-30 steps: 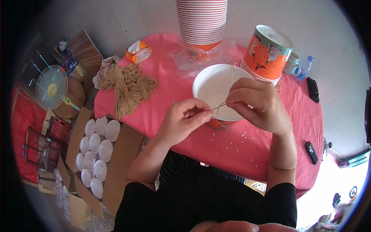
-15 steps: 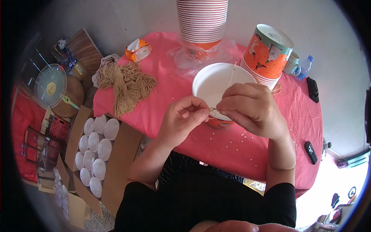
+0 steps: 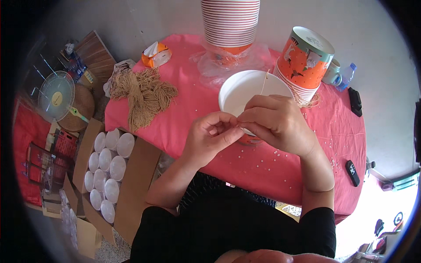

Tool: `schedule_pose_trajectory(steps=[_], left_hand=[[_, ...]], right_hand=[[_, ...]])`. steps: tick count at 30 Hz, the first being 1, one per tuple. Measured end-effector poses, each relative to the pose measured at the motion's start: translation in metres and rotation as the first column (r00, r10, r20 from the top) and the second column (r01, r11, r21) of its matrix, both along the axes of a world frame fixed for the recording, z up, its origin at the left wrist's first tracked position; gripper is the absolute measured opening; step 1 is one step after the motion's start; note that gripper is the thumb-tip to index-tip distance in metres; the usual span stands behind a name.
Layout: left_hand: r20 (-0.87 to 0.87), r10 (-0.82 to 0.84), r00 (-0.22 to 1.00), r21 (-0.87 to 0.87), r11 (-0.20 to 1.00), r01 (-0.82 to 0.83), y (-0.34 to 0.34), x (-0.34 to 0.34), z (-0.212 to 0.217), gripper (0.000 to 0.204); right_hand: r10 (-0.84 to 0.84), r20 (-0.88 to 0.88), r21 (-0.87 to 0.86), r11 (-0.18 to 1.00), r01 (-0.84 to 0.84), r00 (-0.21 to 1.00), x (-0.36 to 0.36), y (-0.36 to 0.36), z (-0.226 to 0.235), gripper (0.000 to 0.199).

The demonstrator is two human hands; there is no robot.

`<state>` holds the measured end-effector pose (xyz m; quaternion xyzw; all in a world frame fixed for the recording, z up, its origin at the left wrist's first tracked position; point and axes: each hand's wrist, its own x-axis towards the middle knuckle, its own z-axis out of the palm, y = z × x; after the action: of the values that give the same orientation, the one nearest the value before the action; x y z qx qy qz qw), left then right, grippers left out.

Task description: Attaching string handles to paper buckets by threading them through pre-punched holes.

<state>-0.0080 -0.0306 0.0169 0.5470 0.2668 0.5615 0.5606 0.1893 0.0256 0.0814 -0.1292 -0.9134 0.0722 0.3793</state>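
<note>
Close together over the near rim of a white-lined paper bucket, my left hand and my right hand each pinch a thin tan cord. Fingertips meet, hiding most of the cord there. Another stretch of cord hangs from a hole at the bucket's far rim down inside it. The bucket stands upright, its orange outside just showing below my fingers. A thick bundle of tan cords lies at the table's left.
Behind stands a tall stack of buckets in clear plastic; upside-down orange buckets are stacked at right. A tissue pack, mug, bottle and remote sit around the pink-covered table. Left is a carton of cups.
My right hand has shifted slightly left, and its fingertips now meet those of my left hand. The short piece of cord that showed between them is now mostly hidden.
</note>
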Motion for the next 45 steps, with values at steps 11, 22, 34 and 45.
schedule_pose_trajectory(steps=[11, 22, 34, 45], left_hand=[[-0.269, 0.450, 0.851, 0.520, 0.812, -0.265, 0.003, 0.005, -0.004, 0.012], [-0.170, 0.594, 0.787, 0.682, 0.647, -0.341, 0.006, 0.010, -0.004, 0.015], [0.164, 0.091, 0.982, -0.112, 0.991, -0.073, 0.004, 0.005, -0.008, 0.007], [0.409, -0.082, 0.909, -0.306, 0.926, 0.221, 0.005, -0.004, -0.005, 0.004]], right_hand=[[0.037, 0.018, -0.645, 0.764, -0.016, 0.999, 0.001, -0.001, -0.005, 0.005], [0.122, -0.075, -0.760, 0.636, -0.136, 0.990, -0.001, 0.003, -0.013, 0.011], [0.117, -0.133, -0.353, 0.922, -0.157, 0.984, -0.011, 0.000, -0.015, 0.014], [0.161, -0.145, -0.293, 0.936, -0.198, 0.976, -0.011, 0.002, -0.014, 0.017]])
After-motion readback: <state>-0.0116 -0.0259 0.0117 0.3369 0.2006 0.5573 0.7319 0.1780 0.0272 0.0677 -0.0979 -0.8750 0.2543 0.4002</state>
